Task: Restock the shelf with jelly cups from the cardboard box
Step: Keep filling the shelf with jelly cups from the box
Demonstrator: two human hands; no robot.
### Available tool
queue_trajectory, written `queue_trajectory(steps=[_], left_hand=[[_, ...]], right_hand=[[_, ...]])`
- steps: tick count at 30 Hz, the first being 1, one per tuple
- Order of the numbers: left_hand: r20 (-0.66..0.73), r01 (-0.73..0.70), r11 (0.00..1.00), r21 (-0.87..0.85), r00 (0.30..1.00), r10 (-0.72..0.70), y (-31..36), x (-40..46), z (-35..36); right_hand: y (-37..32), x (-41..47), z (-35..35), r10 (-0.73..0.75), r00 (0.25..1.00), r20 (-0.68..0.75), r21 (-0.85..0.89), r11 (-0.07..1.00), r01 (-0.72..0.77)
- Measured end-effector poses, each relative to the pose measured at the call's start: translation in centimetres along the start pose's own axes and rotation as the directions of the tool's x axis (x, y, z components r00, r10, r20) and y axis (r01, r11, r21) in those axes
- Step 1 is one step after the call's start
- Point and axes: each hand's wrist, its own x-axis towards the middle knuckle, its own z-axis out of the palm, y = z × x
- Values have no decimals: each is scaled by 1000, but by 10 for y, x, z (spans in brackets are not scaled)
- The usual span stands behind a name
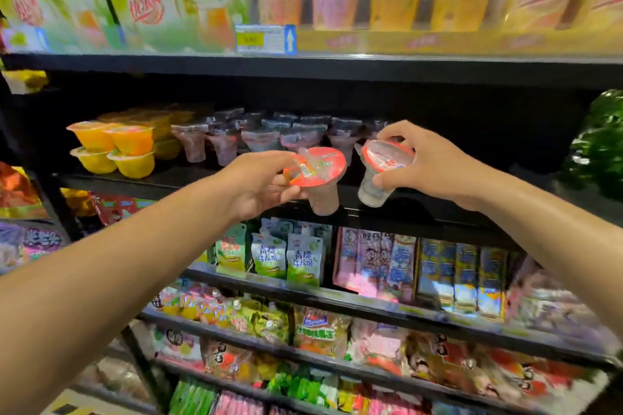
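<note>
2 jelly cups are held before the shelf [202,180]: left hand [259,184] pinches one cup [318,175] upright, right hand [435,163] grips another [382,170] tilted left, nearer the stocked row [269,135] behind.

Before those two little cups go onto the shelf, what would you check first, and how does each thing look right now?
1. Left hand grips its jelly cup: ok.
2. Right hand grips its jelly cup: ok.
3. Red lids sealed: cannot tell.
4. Free space on the shelf right of the shelved cups: ok, looks dark and open.
5. Cups upright: not ok, the right one tilts.
</note>
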Motion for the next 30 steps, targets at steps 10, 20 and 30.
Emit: queue_trajectory(steps=[10,20,30], left_hand=[[58,84,994,66,994,-88,11,104,14],[6,63,997,45,998,-63,-4,150,26],[-27,31,999,37,999,-30,-6,158,41]], right_hand=[[39,43,1,118,993,1,-29,993,-118],[72,72,18,197,980,1,-11,980,-197],[87,98,28,174,983,51,137,974,-179]])
